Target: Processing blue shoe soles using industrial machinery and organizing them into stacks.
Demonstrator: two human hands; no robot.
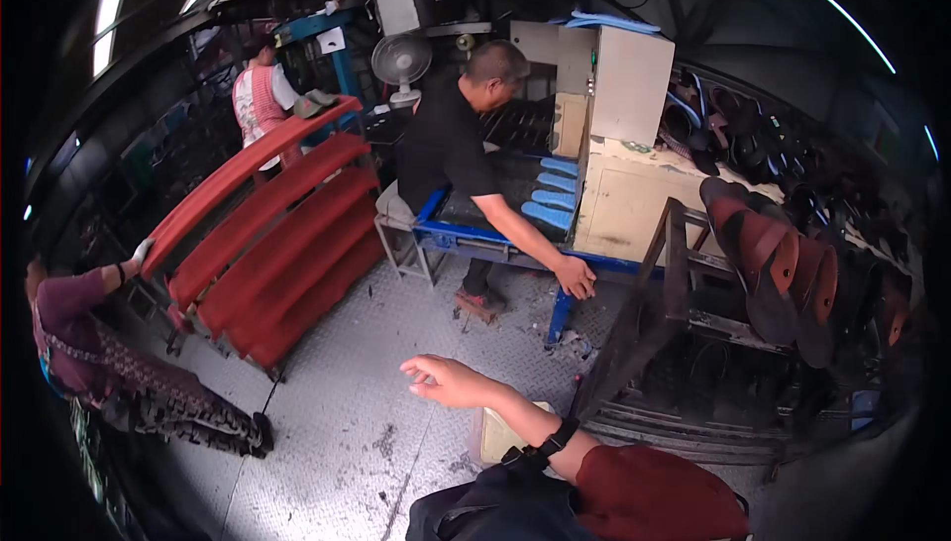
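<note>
My right hand (448,381) reaches in from the lower right, held over the metal floor with nothing in it. Its fingers are loosely bent and a little apart. A black strap (543,450) goes round that forearm, below a dark red sleeve. Partly behind the forearm is a cream-coloured object (494,437), perhaps a stool or box. My left hand does not show. Beyond my hand, a seated person in black (444,140) lays a hand on the corner of a blue-framed bench (466,241), where several blue insoles (551,198) lie in a row.
At the left, a person in purple (74,313) grips a rack of long red shelves (277,264); another person (263,95) stands behind it. At the right, brown sandals (758,249) stand over a dark metal rack (677,273). A fan (400,60) is at the back.
</note>
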